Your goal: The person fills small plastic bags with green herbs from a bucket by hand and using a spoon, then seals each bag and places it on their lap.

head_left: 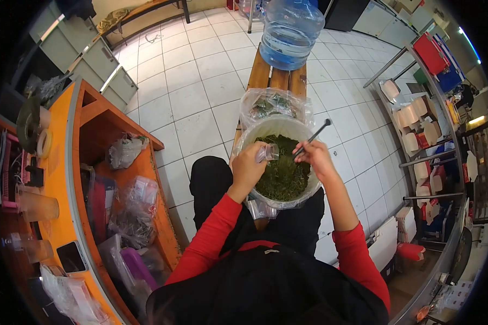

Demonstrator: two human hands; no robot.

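A round whitish tub (pixel 265 125) stands between my knees on the wooden bench, holding dark green, finely shredded leaves (pixel 282 181). Over its left side, my left hand (pixel 248 168) is closed around a small clear plastic bag (pixel 269 153), whose mouth points toward the leaves. My right hand (pixel 315 157) grips a dark, thin-handled utensil (pixel 321 131) above the right side of the tub; its lower end is hidden, so its kind does not show. Below the tub's near rim, more clear plastic (pixel 262 210) pokes out.
Behind the tub lies a clear bag of greens (pixel 276 103), then a large blue water jug (pixel 291 38) on the bench (pixel 259 73). An orange counter (pixel 65 200) with cups and a phone (pixel 71 257) flanks my left. A metal rack (pixel 434 197) with food boxes stands right.
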